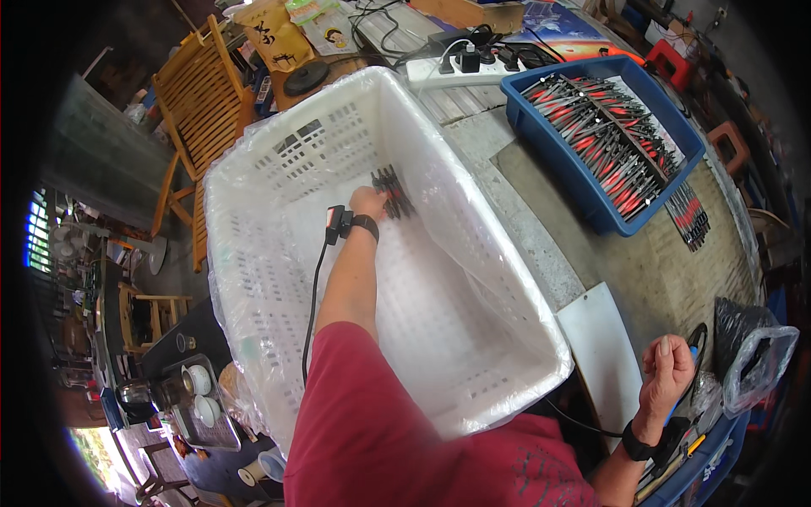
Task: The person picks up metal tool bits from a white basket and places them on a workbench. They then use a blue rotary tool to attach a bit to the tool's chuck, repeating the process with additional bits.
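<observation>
My left hand point(368, 202) reaches down into a large white plastic crate point(317, 78) lined with clear film. Its fingers are closed on the end of a bundle of slender dark pen-like sticks point(394, 194), low by the crate's far right wall. The fingertips are partly hidden. Over the table at the lower right, my right hand point(667, 372) is raised with fingers curled together and thumb pressed to them; nothing shows in it. A blue tray point(601, 221) on the table holds many black, grey and red pen-like sticks point(591, 139), split by a divider.
More such sticks point(688, 218) lie beside the tray. A white power strip point(456, 74) with plugs stands behind the crate. A black bag point(739, 325) and a bin of tools point(701, 465) are at the right. Left are a wooden folding chair point(198, 93) and a cup tray point(221, 435).
</observation>
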{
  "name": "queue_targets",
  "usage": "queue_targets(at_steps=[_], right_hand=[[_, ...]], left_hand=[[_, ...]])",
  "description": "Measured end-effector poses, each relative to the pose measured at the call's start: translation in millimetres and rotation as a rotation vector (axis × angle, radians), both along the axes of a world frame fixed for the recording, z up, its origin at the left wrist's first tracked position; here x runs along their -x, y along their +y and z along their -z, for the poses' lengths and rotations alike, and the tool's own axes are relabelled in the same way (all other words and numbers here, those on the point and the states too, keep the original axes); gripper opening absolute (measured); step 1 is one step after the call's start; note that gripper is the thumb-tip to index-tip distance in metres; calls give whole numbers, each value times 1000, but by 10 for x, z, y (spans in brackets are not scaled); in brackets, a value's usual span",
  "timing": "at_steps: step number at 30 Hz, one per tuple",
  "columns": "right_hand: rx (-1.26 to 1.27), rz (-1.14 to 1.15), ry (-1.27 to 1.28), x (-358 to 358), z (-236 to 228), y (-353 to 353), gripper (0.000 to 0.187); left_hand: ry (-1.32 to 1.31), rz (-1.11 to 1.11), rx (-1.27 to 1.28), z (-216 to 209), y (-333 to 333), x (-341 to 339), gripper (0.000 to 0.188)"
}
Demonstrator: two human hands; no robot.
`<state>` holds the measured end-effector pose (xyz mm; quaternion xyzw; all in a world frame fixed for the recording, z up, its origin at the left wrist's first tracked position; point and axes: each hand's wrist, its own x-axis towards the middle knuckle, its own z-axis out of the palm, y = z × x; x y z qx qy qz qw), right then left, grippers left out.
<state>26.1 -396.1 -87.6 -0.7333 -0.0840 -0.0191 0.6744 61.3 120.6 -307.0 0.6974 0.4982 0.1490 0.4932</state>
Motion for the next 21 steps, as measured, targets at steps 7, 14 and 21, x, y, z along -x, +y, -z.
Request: queue_targets(at_steps=[7,14,21], right_hand=[[25,9,1,0,4,-2,14],[37,52,-15,28,9,-147,15],[126,210,-77,100,-92,-515,15]], left_hand=[[185,134,-402,351,234,-12,15],[381,141,-655,243,147,-22,16],[408,145,-646,205,175,63,20]])
